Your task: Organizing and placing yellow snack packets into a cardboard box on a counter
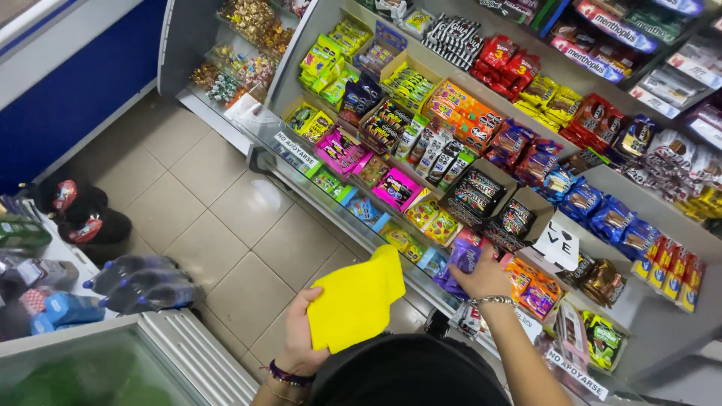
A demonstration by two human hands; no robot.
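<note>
Left hand at 6 o'clock, fingers pinched on yellow cloth: soft, light, floppy; likely best held at an edge. Right hand at 4 o'clock, closed on purple packet on the sweets shelf; crinkly, light, probably slippery.

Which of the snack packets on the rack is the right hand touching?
The shiny purple packet on the lower shelf, under the right hand; its neighbours are orange and yellow-green.
</note>
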